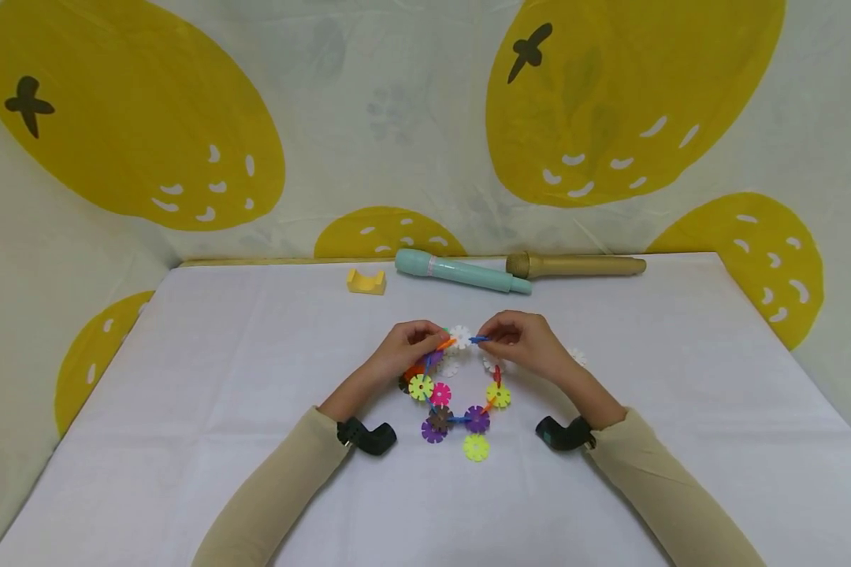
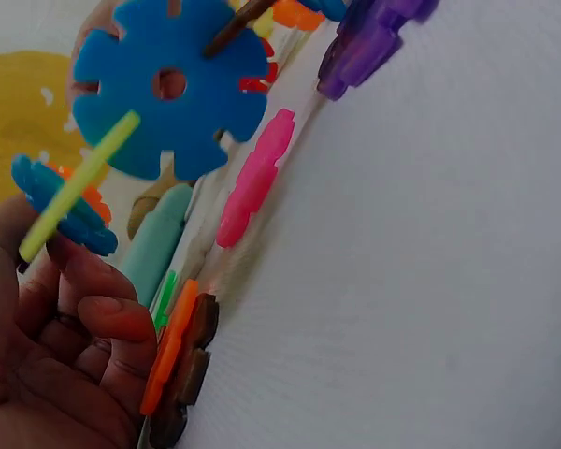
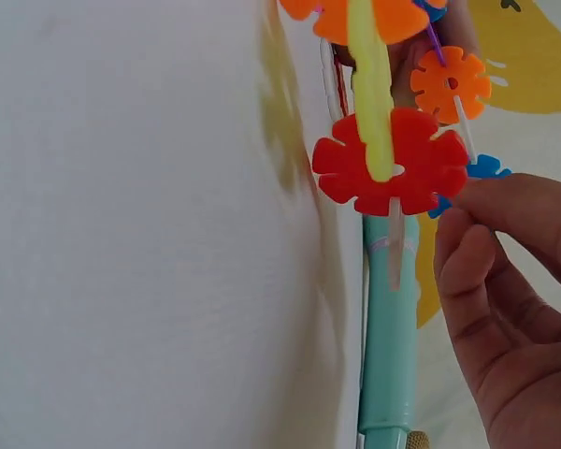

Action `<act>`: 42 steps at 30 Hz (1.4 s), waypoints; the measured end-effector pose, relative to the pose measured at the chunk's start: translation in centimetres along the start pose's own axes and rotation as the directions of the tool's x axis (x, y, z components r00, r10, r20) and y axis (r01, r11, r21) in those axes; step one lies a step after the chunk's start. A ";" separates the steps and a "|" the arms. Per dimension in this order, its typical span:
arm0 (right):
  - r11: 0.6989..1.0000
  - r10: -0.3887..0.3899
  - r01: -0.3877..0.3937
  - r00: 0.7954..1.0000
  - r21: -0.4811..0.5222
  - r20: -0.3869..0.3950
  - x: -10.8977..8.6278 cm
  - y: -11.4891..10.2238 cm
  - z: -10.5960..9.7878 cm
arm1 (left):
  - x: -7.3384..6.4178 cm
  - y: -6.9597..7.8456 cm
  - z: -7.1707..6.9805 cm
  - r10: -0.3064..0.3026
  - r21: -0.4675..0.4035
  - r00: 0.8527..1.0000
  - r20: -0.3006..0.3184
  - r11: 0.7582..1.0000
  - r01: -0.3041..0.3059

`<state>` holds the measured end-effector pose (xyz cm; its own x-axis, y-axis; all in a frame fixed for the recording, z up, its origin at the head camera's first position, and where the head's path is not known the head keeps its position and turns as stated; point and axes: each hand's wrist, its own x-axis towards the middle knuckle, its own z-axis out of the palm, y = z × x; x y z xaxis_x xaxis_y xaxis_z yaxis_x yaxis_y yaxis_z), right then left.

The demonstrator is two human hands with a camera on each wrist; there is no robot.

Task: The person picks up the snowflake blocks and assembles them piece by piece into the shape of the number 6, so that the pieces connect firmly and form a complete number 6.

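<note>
Both hands hold up a loop of notched plastic snowflake discs slotted edge to edge. In the head view my left hand [image 1: 406, 348] pinches an orange snowflake disc [image 1: 447, 344] at the upper left of the loop. My right hand [image 1: 523, 340] pinches a blue snowflake disc [image 1: 479, 339] between thumb and forefinger. Between the two sits a white disc [image 1: 460, 337]. Lower down, the loop runs through a yellow disc [image 1: 421, 387], a brown one [image 1: 440, 418] and a purple one [image 1: 477, 419]. A red disc [image 3: 421, 154] shows large in the right wrist view.
Loose discs lie under and around the loop, among them a pink one [image 2: 255, 182], a yellow one [image 1: 476, 447] and a white one [image 1: 576, 357]. At the table's back edge are a teal microphone-shaped tube [image 1: 461, 272], a gold one [image 1: 581, 265] and a yellow block [image 1: 366, 282].
</note>
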<state>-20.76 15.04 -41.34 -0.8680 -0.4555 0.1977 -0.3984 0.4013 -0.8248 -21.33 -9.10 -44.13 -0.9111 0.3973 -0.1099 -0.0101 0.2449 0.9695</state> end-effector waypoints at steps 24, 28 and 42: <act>0.998 -0.055 0.057 0.996 0.039 -0.064 -0.4 -0.2 0.7 | -0.1 0.3 0.3 0.048 0.057 0.999 0.019 0.997 -0.049; 0.999 -0.016 0.018 0.999 0.030 -0.049 -0.3 -0.3 0.6 | -0.1 0.3 0.4 0.045 0.051 0.999 0.024 0.998 -0.046; 0.997 0.049 -0.043 0.994 -0.069 0.095 0.0 -0.2 -1.4 | -0.2 0.1 0.1 -0.013 -0.007 0.999 0.045 1.000 0.013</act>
<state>-21.07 16.04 -40.48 -0.8546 -0.5083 0.1060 -0.3807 0.4745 -0.7937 -21.11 -9.04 -44.09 -0.8914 0.4335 -0.1321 -0.0250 0.2440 0.9695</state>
